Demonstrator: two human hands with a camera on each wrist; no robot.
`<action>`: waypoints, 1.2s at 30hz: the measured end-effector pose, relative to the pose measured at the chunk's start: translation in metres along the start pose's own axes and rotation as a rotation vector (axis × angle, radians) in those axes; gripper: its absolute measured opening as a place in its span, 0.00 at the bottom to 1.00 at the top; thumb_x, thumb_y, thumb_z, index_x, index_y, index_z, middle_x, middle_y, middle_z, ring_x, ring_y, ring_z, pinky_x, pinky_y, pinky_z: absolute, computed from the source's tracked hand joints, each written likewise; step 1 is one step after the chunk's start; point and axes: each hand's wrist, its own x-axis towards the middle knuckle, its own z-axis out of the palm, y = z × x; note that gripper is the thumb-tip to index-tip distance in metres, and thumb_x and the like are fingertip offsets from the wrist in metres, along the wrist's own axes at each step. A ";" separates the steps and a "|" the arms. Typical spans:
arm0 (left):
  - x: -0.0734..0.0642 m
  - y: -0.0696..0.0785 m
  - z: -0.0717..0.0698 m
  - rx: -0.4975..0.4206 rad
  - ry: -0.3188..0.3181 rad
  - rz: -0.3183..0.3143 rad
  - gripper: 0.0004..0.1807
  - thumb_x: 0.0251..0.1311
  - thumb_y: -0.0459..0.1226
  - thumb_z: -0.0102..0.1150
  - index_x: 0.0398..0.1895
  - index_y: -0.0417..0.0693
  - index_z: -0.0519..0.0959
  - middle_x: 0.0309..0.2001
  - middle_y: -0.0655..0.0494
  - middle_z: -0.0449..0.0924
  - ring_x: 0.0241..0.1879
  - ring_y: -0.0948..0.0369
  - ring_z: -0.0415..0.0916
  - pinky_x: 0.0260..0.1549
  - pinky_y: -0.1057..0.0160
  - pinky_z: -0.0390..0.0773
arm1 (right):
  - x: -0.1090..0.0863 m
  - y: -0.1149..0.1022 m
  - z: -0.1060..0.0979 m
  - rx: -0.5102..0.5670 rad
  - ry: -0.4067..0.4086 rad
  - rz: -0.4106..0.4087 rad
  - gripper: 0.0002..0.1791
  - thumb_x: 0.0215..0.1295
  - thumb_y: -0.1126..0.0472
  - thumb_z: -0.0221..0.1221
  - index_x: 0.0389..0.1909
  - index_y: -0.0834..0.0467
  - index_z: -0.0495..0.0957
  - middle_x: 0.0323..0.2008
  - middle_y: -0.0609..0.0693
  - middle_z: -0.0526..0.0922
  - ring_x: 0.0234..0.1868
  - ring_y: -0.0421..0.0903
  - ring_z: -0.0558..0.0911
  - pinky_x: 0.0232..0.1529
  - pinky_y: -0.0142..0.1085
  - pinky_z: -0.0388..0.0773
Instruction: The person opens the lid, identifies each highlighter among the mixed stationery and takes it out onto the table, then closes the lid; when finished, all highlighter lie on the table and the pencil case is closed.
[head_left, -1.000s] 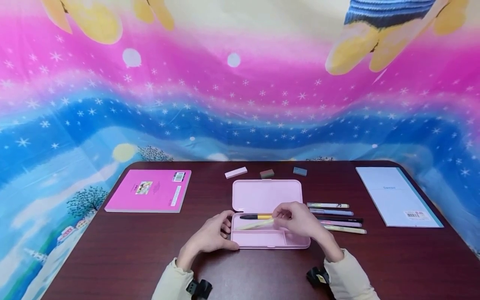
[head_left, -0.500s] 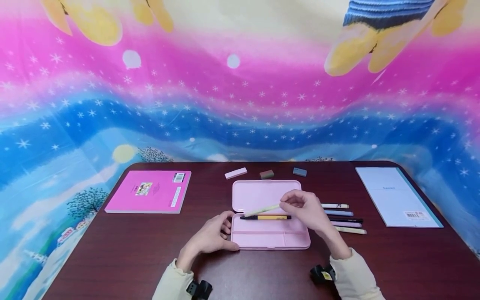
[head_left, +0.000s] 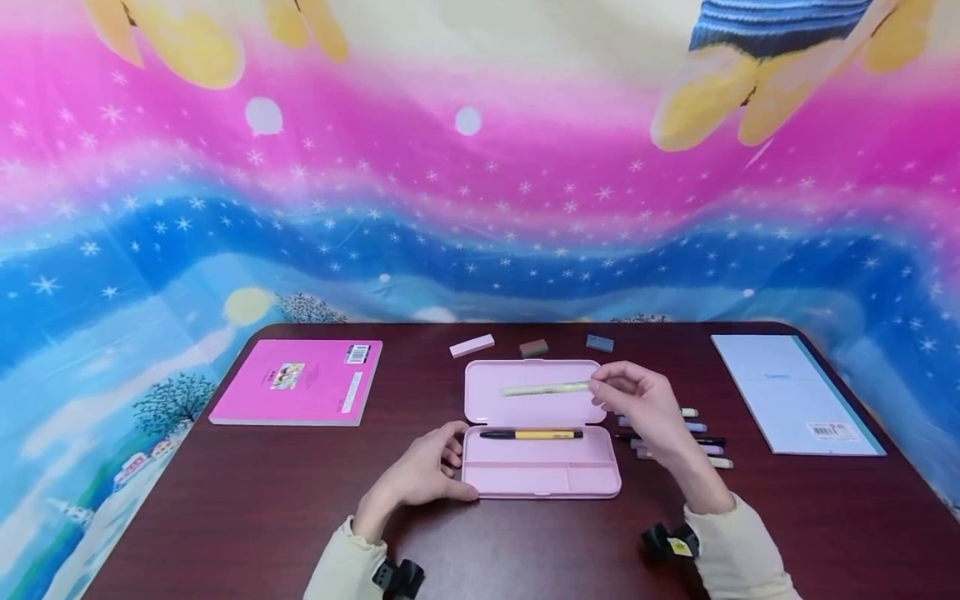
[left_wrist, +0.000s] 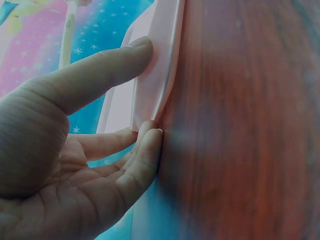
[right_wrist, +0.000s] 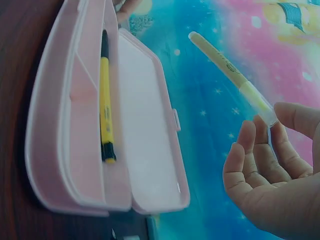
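A pink pencil case (head_left: 517,479) lies with its lid (head_left: 534,412) swung back on the table. My left hand (head_left: 420,467) holds its left end, thumb at the front corner and fingers along the side. My right hand (head_left: 641,408) pinches one end of a pale yellow highlighter (right_wrist: 220,57) between thumb and fingertips. In the head view this highlighter shows in front of the lid, roughly level; the right wrist view has it in the air, apart from the case. A yellow and black pen (head_left: 536,434) lies in the case's long rear compartment.
Several pens (head_left: 718,450) lie right of the case, partly behind my right hand. A white eraser (head_left: 472,346), a red-green eraser (head_left: 534,348) and a blue-grey eraser (head_left: 600,342) sit beyond the lid. A pink book (head_left: 300,383) is at left, a pale blue notebook (head_left: 795,396) at right.
My right hand has raised the highlighter out of the case's rear compartment and moved it away and to the right. My left hand and the case have stayed put.
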 end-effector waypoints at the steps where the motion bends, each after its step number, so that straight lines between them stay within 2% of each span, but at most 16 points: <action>1: 0.000 0.000 0.000 -0.001 0.000 0.001 0.42 0.38 0.36 0.78 0.59 0.37 0.66 0.38 0.50 0.71 0.36 0.60 0.72 0.34 0.67 0.77 | -0.001 -0.001 -0.003 0.001 0.008 -0.007 0.12 0.64 0.61 0.62 0.41 0.66 0.77 0.30 0.46 0.84 0.31 0.42 0.82 0.37 0.36 0.81; 7: 0.001 0.000 0.000 -0.003 0.004 0.011 0.42 0.38 0.35 0.78 0.58 0.36 0.66 0.38 0.49 0.71 0.36 0.59 0.73 0.34 0.67 0.77 | -0.013 0.004 -0.026 -0.011 0.058 -0.017 0.14 0.65 0.63 0.61 0.43 0.70 0.76 0.32 0.44 0.85 0.31 0.41 0.83 0.35 0.32 0.80; 14: 0.002 0.002 -0.002 0.003 -0.004 -0.013 0.43 0.39 0.36 0.78 0.59 0.37 0.66 0.39 0.50 0.70 0.37 0.59 0.72 0.34 0.67 0.77 | -0.029 0.023 -0.062 -0.114 0.098 0.033 0.11 0.66 0.61 0.60 0.43 0.66 0.78 0.33 0.43 0.85 0.32 0.41 0.83 0.34 0.32 0.80; 20: 0.001 0.001 0.000 -0.004 0.003 -0.010 0.43 0.37 0.35 0.79 0.59 0.36 0.66 0.38 0.49 0.70 0.36 0.59 0.72 0.33 0.66 0.77 | -0.045 0.032 -0.092 -0.165 0.078 0.110 0.11 0.67 0.59 0.59 0.43 0.62 0.78 0.34 0.43 0.85 0.35 0.42 0.83 0.36 0.34 0.80; 27: 0.001 0.001 0.000 -0.002 0.009 0.007 0.42 0.38 0.35 0.78 0.58 0.36 0.66 0.38 0.50 0.70 0.35 0.60 0.72 0.33 0.66 0.77 | -0.062 0.035 -0.120 -0.198 0.077 0.195 0.14 0.67 0.58 0.59 0.45 0.64 0.78 0.34 0.44 0.86 0.35 0.41 0.84 0.36 0.33 0.80; 33: 0.001 0.002 0.000 0.003 0.002 -0.008 0.43 0.37 0.35 0.79 0.59 0.36 0.66 0.39 0.49 0.71 0.36 0.59 0.72 0.33 0.67 0.77 | -0.074 0.040 -0.138 -0.284 0.042 0.204 0.15 0.68 0.59 0.58 0.45 0.67 0.77 0.34 0.49 0.86 0.35 0.43 0.84 0.36 0.33 0.80; 36: 0.001 0.002 0.000 0.006 0.004 -0.009 0.43 0.37 0.36 0.79 0.59 0.37 0.66 0.39 0.49 0.71 0.36 0.59 0.72 0.33 0.67 0.77 | -0.079 0.042 -0.143 -0.324 0.029 0.236 0.18 0.68 0.57 0.58 0.46 0.70 0.76 0.34 0.50 0.85 0.35 0.44 0.84 0.36 0.34 0.80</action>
